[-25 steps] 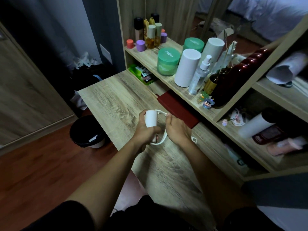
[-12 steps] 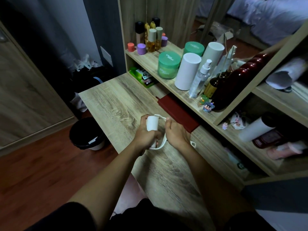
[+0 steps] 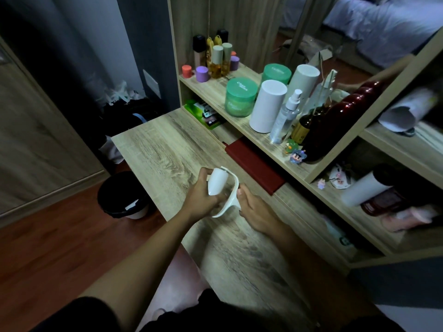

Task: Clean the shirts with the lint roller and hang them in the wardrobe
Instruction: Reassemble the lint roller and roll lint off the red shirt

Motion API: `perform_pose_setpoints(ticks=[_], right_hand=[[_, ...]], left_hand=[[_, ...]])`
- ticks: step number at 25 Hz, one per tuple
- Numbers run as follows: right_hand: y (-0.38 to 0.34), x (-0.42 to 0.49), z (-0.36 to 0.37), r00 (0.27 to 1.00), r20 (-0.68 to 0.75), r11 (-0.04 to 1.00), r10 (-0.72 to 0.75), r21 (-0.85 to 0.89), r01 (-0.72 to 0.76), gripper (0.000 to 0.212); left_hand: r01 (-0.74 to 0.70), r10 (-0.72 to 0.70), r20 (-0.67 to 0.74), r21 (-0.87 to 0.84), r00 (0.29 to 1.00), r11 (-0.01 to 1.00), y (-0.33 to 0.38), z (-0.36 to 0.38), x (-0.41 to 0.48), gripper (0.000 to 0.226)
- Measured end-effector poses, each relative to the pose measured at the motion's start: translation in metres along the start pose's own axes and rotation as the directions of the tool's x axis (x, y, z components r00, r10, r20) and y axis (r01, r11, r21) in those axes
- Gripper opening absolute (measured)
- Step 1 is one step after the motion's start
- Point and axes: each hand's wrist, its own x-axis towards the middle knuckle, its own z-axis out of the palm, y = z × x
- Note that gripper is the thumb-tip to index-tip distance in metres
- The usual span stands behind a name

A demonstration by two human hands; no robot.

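A white lint roller (image 3: 217,182) with a curved white handle (image 3: 229,202) is held just above the wooden desk (image 3: 158,149). My left hand (image 3: 202,197) wraps around the roller's drum. On the roller's right, my right hand (image 3: 253,208) grips the handle with its fingertips. No shirts are in view. A wooden wardrobe door (image 3: 31,140) stands at the far left.
A black waste bin (image 3: 122,195) stands on the red-brown floor left of the desk. A dark red notebook (image 3: 255,165) lies at the desk's back edge. Shelves behind hold green jars (image 3: 240,96), white cylinders (image 3: 267,105), a spray bottle (image 3: 285,116) and small figurines (image 3: 297,156).
Both hands stay on the lint roller. The roller's drum has tilted slightly to the right and the handle has swung down toward my right hand.
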Motion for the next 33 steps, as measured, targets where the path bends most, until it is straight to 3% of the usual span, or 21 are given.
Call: perform_pose_setpoints(ticks=[5, 12, 17, 19, 21, 23, 24, 25, 27, 29, 30, 31, 33], right_hand=[[-0.003, -0.002, 0.006, 0.995, -0.065, 0.997, -0.079, -0.006, 0.079, 0.023], [-0.005, -0.001, 0.009, 0.994, -0.063, 0.995, -0.085, 0.040, 0.088, 0.020], [0.003, -0.002, 0.016, 0.986, -0.157, 0.994, -0.062, 0.077, 0.075, 0.051], [0.003, -0.002, 0.018, 0.975, -0.221, 0.997, -0.033, 0.062, 0.048, 0.047], [0.003, 0.001, 0.016, 0.962, -0.274, 0.998, 0.008, 0.062, 0.009, 0.045], [0.004, 0.005, 0.014, 0.952, -0.303, 0.998, 0.026, 0.063, -0.007, 0.047], [0.005, 0.006, 0.012, 0.949, -0.315, 0.997, 0.030, 0.071, -0.008, 0.048], [0.006, 0.007, 0.010, 0.945, -0.325, 0.997, 0.033, 0.078, -0.008, 0.051], [0.006, 0.009, 0.006, 0.941, -0.337, 0.997, 0.021, 0.076, 0.005, 0.056], [0.006, 0.010, 0.004, 0.939, -0.344, 0.998, 0.008, 0.057, 0.012, 0.059], [0.006, 0.011, 0.003, 0.938, -0.347, 0.999, 0.011, 0.044, 0.005, 0.059], [0.005, 0.011, 0.003, 0.938, -0.347, 0.999, 0.016, 0.034, -0.004, 0.059], [0.006, 0.011, 0.005, 0.938, -0.346, 1.000, 0.012, 0.027, -0.003, 0.060]], left_hand=[[-0.142, 0.180, -0.188, 0.199, 0.966, 0.970, 0.005, 0.006, -0.012, 0.058], [-0.202, 0.274, -0.144, 0.382, 0.951, 0.902, 0.008, 0.000, -0.006, 0.070], [-0.315, 0.351, -0.016, 0.406, 0.936, 0.858, 0.008, -0.010, 0.007, 0.071], [-0.352, 0.399, 0.001, 0.471, 0.917, 0.809, 0.011, -0.012, 0.011, 0.077], [-0.313, 0.407, -0.222, 0.362, 0.886, 0.878, 0.016, -0.011, 0.010, 0.059], [-0.266, 0.336, -0.501, 0.208, 0.798, 0.941, 0.023, -0.011, 0.009, 0.035], [-0.302, 0.399, -0.536, 0.263, 0.744, 0.916, 0.024, -0.012, 0.008, 0.031], [-0.379, 0.540, -0.473, 0.396, 0.697, 0.836, 0.022, -0.012, 0.008, 0.028], [-0.547, 0.809, -0.188, 0.651, 0.556, 0.527, 0.010, -0.008, 0.004, 0.028], [-0.587, 0.885, 0.056, 0.767, 0.463, 0.259, -0.001, -0.008, 0.002, 0.030], [-0.570, 0.871, 0.105, 0.792, 0.479, 0.218, -0.005, -0.008, 0.002, 0.032], [-0.532, 0.830, 0.098, 0.807, 0.550, 0.257, -0.007, -0.009, 0.002, 0.036], [-0.381, 0.623, -0.052, 0.750, 0.781, 0.541, -0.005, -0.016, 0.008, 0.053]])
